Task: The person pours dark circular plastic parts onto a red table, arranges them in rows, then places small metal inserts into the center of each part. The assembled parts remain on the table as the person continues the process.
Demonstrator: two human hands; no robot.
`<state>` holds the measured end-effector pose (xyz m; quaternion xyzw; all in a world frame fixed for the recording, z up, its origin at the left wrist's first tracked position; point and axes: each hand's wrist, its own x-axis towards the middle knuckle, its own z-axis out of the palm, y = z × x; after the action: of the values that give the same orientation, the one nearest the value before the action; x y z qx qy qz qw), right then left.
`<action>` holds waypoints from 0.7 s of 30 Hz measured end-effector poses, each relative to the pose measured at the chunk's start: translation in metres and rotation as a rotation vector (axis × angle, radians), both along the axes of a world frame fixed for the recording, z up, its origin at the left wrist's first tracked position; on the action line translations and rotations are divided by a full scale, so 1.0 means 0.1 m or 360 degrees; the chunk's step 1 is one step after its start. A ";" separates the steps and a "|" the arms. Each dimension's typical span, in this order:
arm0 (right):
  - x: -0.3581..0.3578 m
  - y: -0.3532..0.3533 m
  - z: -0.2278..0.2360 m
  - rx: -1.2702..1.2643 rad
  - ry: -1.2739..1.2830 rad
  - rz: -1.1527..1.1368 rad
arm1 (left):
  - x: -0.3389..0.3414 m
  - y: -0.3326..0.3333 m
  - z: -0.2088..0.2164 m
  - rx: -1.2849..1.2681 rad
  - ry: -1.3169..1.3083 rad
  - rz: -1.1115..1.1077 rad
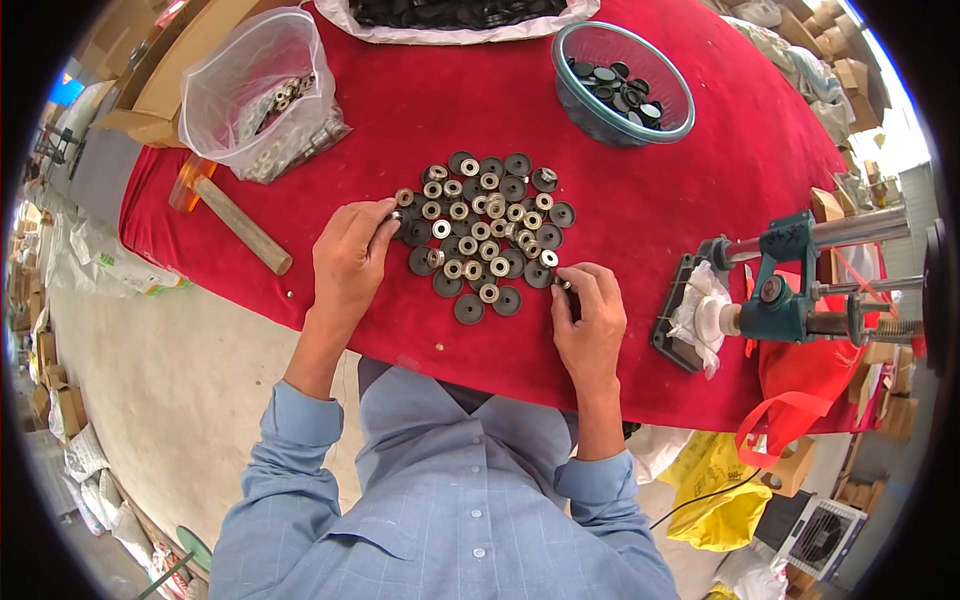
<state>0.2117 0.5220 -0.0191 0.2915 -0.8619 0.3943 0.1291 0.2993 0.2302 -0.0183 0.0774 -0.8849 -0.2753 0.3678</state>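
Note:
A pile of small silver bearings and round black discs lies on the red cloth in front of me. Some bearings rest on top of the discs. At the pile's left edge, my left hand pinches a small bearing between thumb and fingertips. By the lower right edge, my right hand is closed with thumb and index finger on another bearing, partly hidden by the fingers.
A hammer lies left of the pile, below a clear plastic bag of bearings. At the back stand a bowl of black discs and a white sack of black parts. A green press stands at right, beside a red bag.

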 end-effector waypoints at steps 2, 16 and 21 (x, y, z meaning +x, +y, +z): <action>0.00 -0.01 0.00 -0.0020 -0.0015 -0.0001 | -0.02 0.00 -0.01 -0.0065 0.0028 0.0000; -0.02 0.02 -0.02 -0.0049 -0.0043 0.0004 | 0.11 0.01 0.02 -0.0051 -0.0191 -0.0103; -0.02 0.01 -0.02 -0.0061 -0.0058 0.0005 | 0.12 -0.04 -0.05 -0.0059 -0.0168 -0.0117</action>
<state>0.2094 0.5228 -0.0209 0.2831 -0.8558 0.4163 0.1185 0.3111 0.2261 -0.0231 0.0526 -0.9103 -0.2676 0.3115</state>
